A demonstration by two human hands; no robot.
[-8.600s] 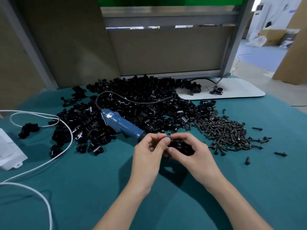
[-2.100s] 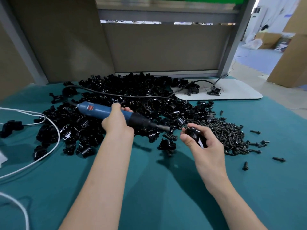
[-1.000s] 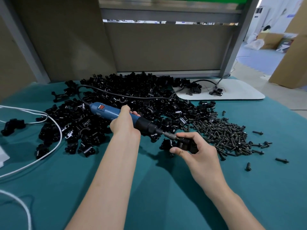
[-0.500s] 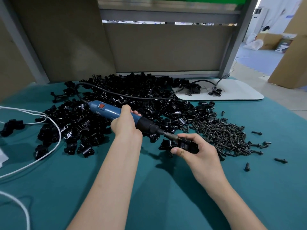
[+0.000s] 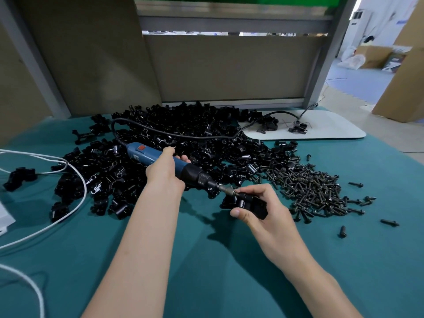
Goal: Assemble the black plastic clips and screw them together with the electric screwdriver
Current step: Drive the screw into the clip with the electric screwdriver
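My left hand (image 5: pixel 165 172) grips the blue electric screwdriver (image 5: pixel 146 154) around its middle, tip slanting down to the right. The metal bit touches the top of a black clip assembly (image 5: pixel 253 204) that my right hand (image 5: pixel 267 211) holds just above the teal table cloth (image 5: pixel 206 283). A big heap of loose black clips (image 5: pixel 183 143) lies behind the hands. A pile of dark screws (image 5: pixel 314 189) lies to the right of my right hand.
The screwdriver's black cord (image 5: pixel 174 134) runs over the clip heap toward a white board (image 5: pixel 321 127) at the back right. White cables (image 5: pixel 57 216) loop at the left, beside a white box (image 5: pixel 4 216). Stray screws (image 5: pixel 389 222) lie at the far right.
The screwdriver was picked up from the heap by my left hand and brought to the clip. Over the last second the bit stayed on the clip; both hands barely shifted.
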